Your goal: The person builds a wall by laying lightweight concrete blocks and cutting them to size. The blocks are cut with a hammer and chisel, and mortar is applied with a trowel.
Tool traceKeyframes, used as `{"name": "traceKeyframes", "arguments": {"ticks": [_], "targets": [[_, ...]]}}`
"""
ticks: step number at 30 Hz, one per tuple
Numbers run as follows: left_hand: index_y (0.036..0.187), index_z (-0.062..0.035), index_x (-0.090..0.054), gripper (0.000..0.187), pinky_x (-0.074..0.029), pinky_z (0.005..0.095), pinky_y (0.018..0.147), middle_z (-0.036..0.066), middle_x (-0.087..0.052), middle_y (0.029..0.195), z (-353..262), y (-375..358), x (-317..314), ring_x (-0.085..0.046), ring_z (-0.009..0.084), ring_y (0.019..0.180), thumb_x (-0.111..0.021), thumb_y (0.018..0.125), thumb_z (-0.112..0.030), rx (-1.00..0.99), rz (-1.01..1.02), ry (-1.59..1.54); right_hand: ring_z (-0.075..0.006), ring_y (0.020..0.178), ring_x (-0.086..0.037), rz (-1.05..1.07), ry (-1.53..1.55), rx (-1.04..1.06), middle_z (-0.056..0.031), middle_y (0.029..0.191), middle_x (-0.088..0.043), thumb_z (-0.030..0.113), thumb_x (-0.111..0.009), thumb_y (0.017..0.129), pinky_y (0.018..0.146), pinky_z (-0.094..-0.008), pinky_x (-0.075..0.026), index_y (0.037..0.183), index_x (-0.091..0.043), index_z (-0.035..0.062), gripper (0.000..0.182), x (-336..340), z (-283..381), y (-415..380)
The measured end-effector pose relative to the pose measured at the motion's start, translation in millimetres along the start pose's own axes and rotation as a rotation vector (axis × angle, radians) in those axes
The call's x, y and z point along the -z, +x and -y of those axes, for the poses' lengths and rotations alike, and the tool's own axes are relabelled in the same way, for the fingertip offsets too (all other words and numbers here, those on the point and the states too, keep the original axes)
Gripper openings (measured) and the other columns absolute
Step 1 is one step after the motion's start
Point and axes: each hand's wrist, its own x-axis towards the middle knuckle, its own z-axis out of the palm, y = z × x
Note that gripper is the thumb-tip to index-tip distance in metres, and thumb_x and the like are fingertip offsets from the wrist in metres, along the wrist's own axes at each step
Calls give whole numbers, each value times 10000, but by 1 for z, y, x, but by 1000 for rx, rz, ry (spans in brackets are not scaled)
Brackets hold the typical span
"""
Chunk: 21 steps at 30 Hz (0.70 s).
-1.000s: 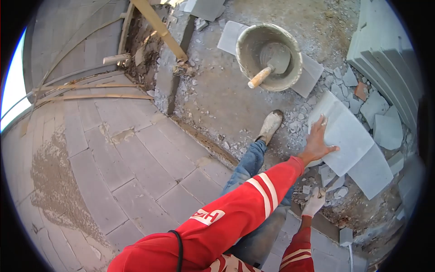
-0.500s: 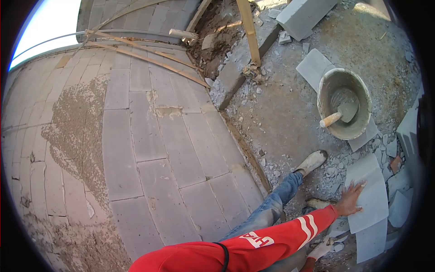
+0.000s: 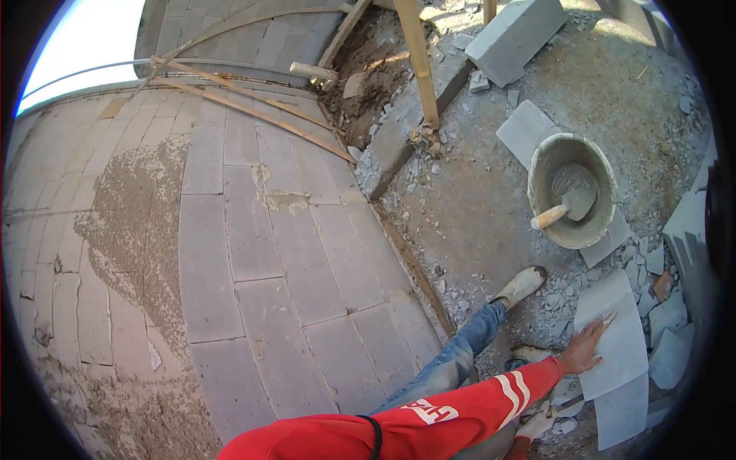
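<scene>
My left hand (image 3: 584,347), at the end of a red sleeve with white stripes, lies on a pale grey block (image 3: 618,326) with its fingers spread. The block rests on the rubble-strewn ground at lower right, and a second pale slab face (image 3: 622,414) shows just below it. My right hand (image 3: 539,422) is lower down, whitish and partly covered by the left sleeve, close to small broken chips. Its fingers are too hidden to show what they do. My shoe (image 3: 524,284) stands near the block.
A mortar bucket (image 3: 541,161) holds a trowel (image 3: 580,201) with a wooden handle. The block wall (image 3: 322,307) fills the left, with a mortar patch (image 3: 138,207). A wooden post (image 3: 420,69) and a large block (image 3: 515,38) stand at the top. Broken pieces (image 3: 668,356) lie at right.
The view has shifted slightly, so the bucket and blocks appear a little lower and further left. My left hand stays spread on the same block.
</scene>
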Motion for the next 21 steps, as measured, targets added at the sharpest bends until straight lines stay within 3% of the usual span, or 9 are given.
{"name": "traceKeyframes", "arguments": {"ticks": [3,5,9,10,11,13,14,16,21], "targets": [[1678,-272,-25,1281,-260,671,1183,280,-130,1675,-5,7,-6,-188,543,1519,-868,721,-143,96,71,39,-137,727,-540,-21,29,-21,-48,954,-620,133,-682,995,634,-316,-466,1138,-605,7,206,-14,29,-33],[1677,-310,-32,1252,-268,678,1167,306,-168,1646,-41,5,10,-259,538,1489,-824,728,-112,0,-6,143,-81,620,-471,-33,69,-73,1,830,-561,112,-694,984,524,-286,-402,1050,-601,21,145,-16,64,-56],[1654,-243,-216,1103,-351,582,1144,305,-286,1568,-69,23,-3,-361,512,1423,-854,763,-374,-160,-177,439,-70,458,-466,-78,219,-42,0,694,-606,118,-713,975,411,-276,-329,959,-631,52,106,-22,57,-58],[1650,-291,-228,1109,-385,563,1131,263,-323,1575,-68,31,-6,-398,483,1415,-869,751,-389,-134,-195,339,-69,461,-472,-139,223,-47,19,678,-581,107,-741,953,410,-276,-332,954,-637,54,117,-23,49,-53],[1644,-207,-244,1121,-437,475,1104,245,-412,1508,-71,34,-5,-483,448,1354,-883,744,-403,-121,-192,304,-63,477,-474,-133,301,-92,33,675,-558,94,-760,935,427,-273,-346,957,-645,53,123,-24,52,-51],[1606,21,-214,1195,-466,445,1086,315,-515,1442,-62,40,-8,-562,441,1301,-905,743,-432,-174,-315,207,-73,558,-513,-95,267,-48,18,721,-599,111,-769,922,508,-267,-419,987,-673,29,141,-20,48,-47],[1600,56,-189,1243,-478,429,1067,326,-547,1403,-72,36,2,-616,417,1237,-930,727,-426,-30,-195,5,-73,558,-513,-126,281,-58,18,721,-599,111,-769,922,508,-267,-419,987,-673,29,141,-16,47,-45],[1536,85,-313,1155,-524,425,1005,321,-598,1339,-43,37,4,-663,368,1171,-958,705,-390,-63,-226,123,-142,710,-619,-112,5,71,-56,790,-687,191,-787,885,715,-330,-530,1080,-686,-20,304,-19,46,-41],[1283,63,-570,815,-559,392,928,217,-718,1146,-32,33,4,-707,295,1051,-977,691,-323,-25,-66,60,-278,785,-723,-141,-50,177,-148,870,-740,200,-767,897,738,-385,-561,1084,-693,-6,288,-23,55,-44]]}}
